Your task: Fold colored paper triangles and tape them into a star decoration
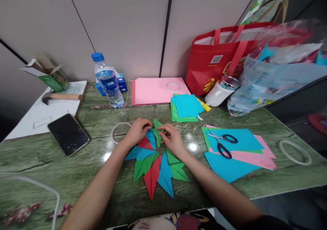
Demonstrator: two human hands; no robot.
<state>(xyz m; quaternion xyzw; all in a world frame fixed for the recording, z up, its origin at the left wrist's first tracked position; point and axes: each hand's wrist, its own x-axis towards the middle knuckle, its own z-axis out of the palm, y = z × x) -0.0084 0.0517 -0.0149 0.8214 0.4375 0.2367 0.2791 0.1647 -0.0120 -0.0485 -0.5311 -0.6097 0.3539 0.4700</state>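
Note:
Between the thumb and fingers of my right hand [172,138] is a folded green paper piece [157,129], standing on end with its point up. My left hand [139,131] pinches the tip of a folded blue paper piece [151,137] just left of it. Around and below my hands, several pointed folded pieces lie in a fan: a red piece [152,178], a blue piece [166,175], a green piece [145,167] and another green piece [177,167]. Part of a red piece [145,143] shows under my left hand.
Scissors [223,145] lie on coloured paper sheets [237,165] at right. Blue and green paper squares [186,105] sit behind my hands. A tape ring [115,133] is beside my left wrist. Farther left are a phone [68,134], a hammer [62,96] and a water bottle [108,82].

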